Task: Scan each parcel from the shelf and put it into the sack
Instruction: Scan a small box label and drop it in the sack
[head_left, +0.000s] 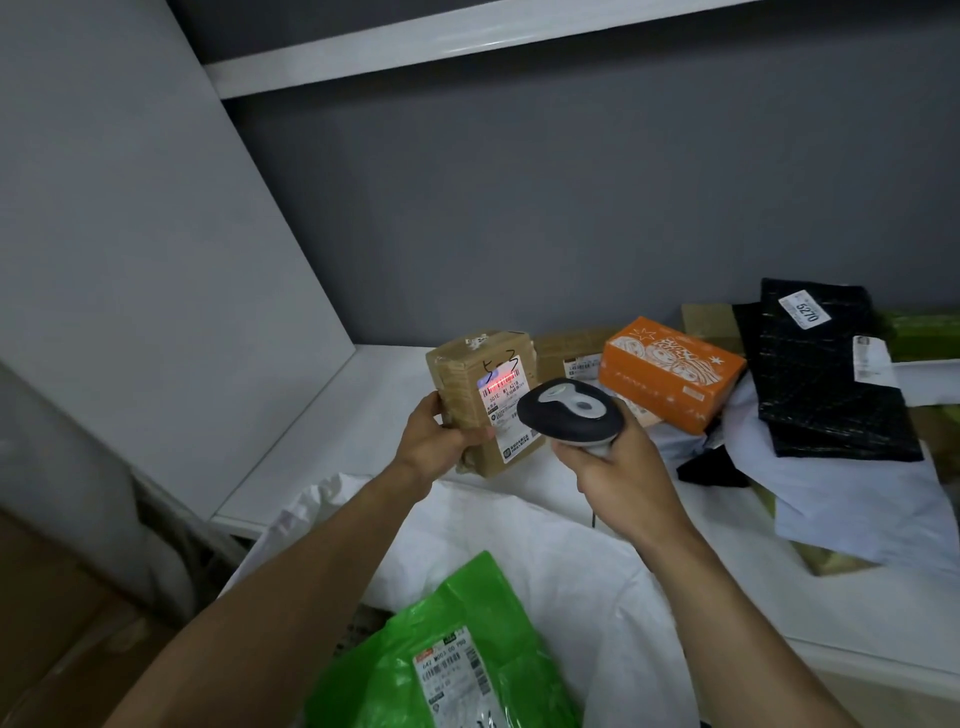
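Brown cardboard parcel (485, 402) upright in my left hand (434, 441) — right hand (621, 475) grips the scanner (569, 413) just beside it — sack (545, 545) directly below.

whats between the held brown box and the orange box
The scanner in the right hand, with another brown box behind it; head view.
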